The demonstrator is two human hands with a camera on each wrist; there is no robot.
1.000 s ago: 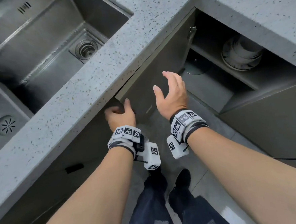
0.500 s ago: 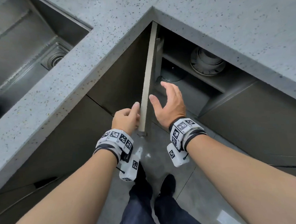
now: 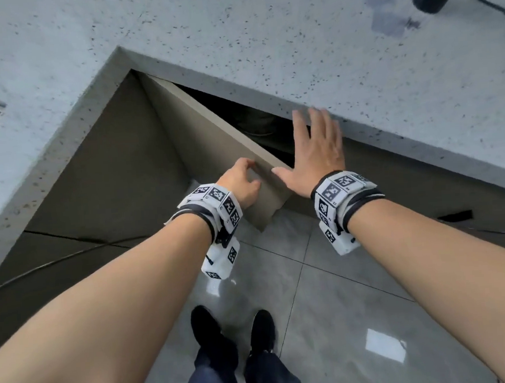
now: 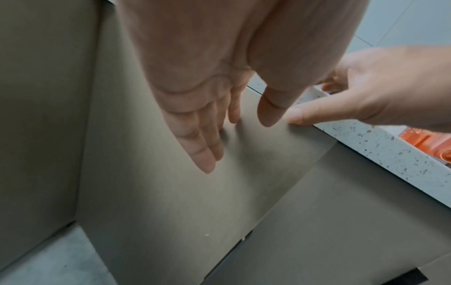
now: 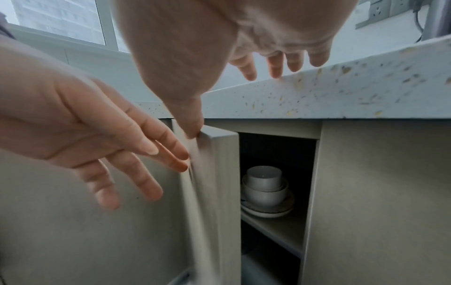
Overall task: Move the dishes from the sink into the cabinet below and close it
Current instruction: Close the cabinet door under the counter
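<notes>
1. Cabinet door (image 3: 212, 152) is part-open, free edge swung out toward me. The gap to the frame sits at about 1 o'clock from the door edge in the head view.
2. Dishes (image 5: 266, 190) are stacked on the cabinet shelf (image 5: 275, 225) inside, a cup on bowls on a plate, seen through the gap from the right wrist camera. The sink is mostly out of frame, so I can't confirm it's empty.
3. My left hand (image 3: 240, 181) is on the door's outer face near the free edge, fingers fairly straight and flat on the panel, grasping nothing.
4. My right hand (image 3: 314, 154) is spread and released, thumb on the door's top corner, fingers up by the desk (image 3: 357, 79) lip at 12 o'clock.
5. Key relation: the door's long axis is vertical, hinge at roughly 10 o'clock of my hands, and the closing direction runs away from me toward 1 o'clock. The left hand is better placed to push; the right probably only guides.
6. Risk: right fingers sit close to the closing gap.
</notes>
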